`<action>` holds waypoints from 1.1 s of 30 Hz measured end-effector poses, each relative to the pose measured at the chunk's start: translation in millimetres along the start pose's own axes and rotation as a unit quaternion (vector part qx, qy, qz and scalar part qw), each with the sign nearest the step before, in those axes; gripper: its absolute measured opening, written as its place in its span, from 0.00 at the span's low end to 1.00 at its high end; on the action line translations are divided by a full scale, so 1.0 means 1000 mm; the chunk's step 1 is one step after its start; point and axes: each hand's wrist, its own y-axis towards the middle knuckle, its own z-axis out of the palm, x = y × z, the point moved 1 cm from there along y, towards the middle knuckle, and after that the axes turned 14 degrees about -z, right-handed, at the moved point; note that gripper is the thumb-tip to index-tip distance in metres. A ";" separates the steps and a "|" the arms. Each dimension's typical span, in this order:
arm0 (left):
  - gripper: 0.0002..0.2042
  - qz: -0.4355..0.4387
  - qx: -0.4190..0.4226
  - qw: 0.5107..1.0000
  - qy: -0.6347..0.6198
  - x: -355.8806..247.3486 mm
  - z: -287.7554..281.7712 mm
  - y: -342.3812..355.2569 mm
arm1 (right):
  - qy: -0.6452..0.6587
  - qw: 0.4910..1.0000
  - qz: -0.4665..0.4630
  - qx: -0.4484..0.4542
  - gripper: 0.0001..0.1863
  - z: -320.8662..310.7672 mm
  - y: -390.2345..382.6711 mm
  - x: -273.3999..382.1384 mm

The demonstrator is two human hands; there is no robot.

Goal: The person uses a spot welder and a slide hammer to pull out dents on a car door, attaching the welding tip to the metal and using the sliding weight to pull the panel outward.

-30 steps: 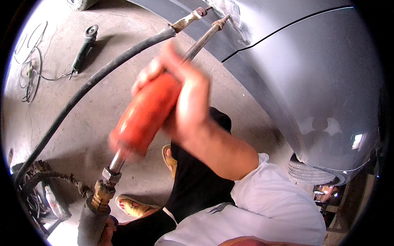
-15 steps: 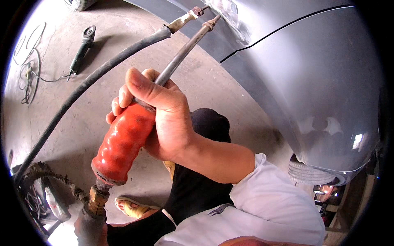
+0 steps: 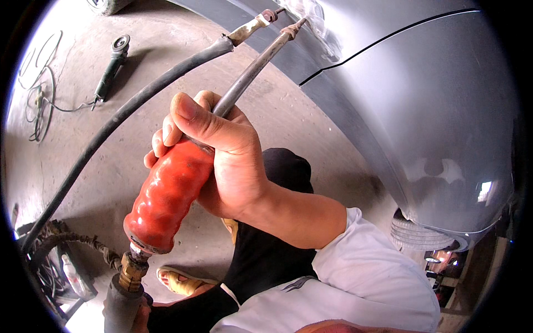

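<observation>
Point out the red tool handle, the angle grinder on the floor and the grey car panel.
red tool handle (image 3: 166,197): head view, on the middle of the ribbed red grip.
angle grinder (image 3: 111,66): head view, on its dark green body.
grey car panel (image 3: 433,111): head view, on the bare painted surface right of the seam.

We had a single view, from the head, looking steeply down and forward. It sat very near the right hand (image 3: 222,161), which filled the middle, the forearm entering from the lower right. Beyond lay the concrete floor (image 3: 139,66), and the grey car body (image 3: 444,111) curved across the upper right, bent by the fisheye.
</observation>
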 end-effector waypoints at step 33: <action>0.19 0.165 0.157 0.948 -0.220 -0.037 -0.004 -0.026 | 0.025 0.999 0.010 0.018 0.20 -0.001 0.000 0.002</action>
